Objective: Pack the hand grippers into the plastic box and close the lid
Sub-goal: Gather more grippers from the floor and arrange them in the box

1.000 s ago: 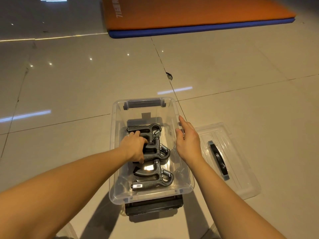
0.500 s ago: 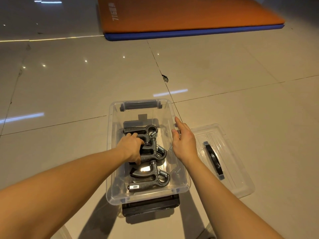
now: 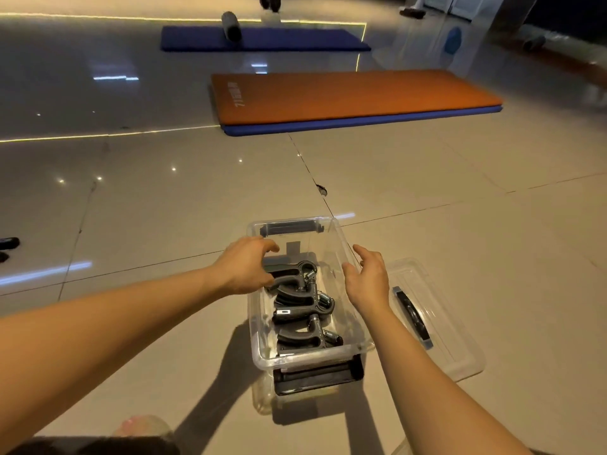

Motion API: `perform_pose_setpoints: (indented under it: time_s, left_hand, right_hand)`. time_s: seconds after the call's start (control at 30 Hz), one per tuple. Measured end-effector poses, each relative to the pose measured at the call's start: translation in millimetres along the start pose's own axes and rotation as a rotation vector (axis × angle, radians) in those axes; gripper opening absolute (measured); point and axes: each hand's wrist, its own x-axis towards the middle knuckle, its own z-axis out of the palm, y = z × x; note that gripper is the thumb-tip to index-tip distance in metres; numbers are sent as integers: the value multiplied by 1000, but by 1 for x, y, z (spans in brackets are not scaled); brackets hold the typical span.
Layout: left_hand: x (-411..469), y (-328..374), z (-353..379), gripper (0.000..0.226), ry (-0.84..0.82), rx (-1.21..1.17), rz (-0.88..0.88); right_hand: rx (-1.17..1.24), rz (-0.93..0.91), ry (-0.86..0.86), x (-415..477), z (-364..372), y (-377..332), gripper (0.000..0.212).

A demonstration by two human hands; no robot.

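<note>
A clear plastic box (image 3: pixel 341 244) stands on the tiled floor with its top uncovered. Three dark grey hand grippers (image 3: pixel 300 310) with metal springs lie in a row inside it. My left hand (image 3: pixel 244 269) hovers over the box's left rim, fingers curled and apart, holding nothing. My right hand (image 3: pixel 368 279) hovers at the right rim, fingers spread, empty. The clear lid (image 3: pixel 440 326) with a dark handle lies flat on the floor just right of the box.
An orange mat (image 3: pixel 354 95) on a blue one lies further ahead. A second blue mat (image 3: pixel 262 39) with a dark roller lies at the back. A dark latch (image 3: pixel 317 376) hangs at the box's near end. Dark objects (image 3: pixel 8 246) sit at the far left.
My left hand has lifted off the hand grippers and risen to the box's left rim. My right hand has drawn slightly back from the right wall. The camera has tilted up.
</note>
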Motion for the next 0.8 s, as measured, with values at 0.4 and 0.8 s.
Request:
perform_pose_setpoints:
  time_s: [0.4, 0.8]
  left_hand:
    - [-199, -66, -155, 44, 160, 7, -15]
    - [-380, -211, -277, 41, 300, 1, -244]
  right_hand:
    - [71, -316, -177, -149, 43, -208, 32]
    - [29, -509, -497, -283, 175, -366, 38]
